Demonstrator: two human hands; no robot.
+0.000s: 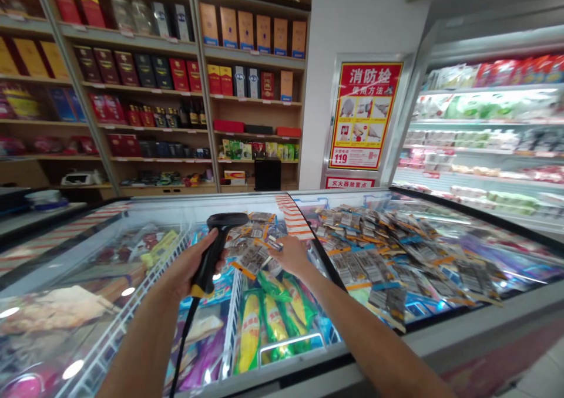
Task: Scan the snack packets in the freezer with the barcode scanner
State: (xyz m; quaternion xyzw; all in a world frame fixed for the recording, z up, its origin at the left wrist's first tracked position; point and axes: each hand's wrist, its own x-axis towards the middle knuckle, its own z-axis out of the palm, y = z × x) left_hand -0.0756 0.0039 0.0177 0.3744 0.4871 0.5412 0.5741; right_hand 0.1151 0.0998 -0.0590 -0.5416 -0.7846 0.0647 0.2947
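Observation:
My left hand (207, 257) is wrapped round the handle of a black and yellow barcode scanner (227, 219), its head tilted over the glass and its cord hanging down. My right hand (291, 254) is closed at the fingertips on a small packet (274, 245), partly hidden by the fingers. Just left of it, small grey packets with orange edges and barcodes (253, 259) lie in a loose pile on the freezer's glass lid. A larger heap of similar packets (365, 263) spreads over the right-hand glass lid.
Under the glass, corn in green wrappers (273, 319) lies in a white wire basket (232, 327). A dark frame (324, 257) divides the lids. Behind stand shelves of boxed goods (253, 57), a red and yellow notice (365, 116) and a lit open chiller (489, 122).

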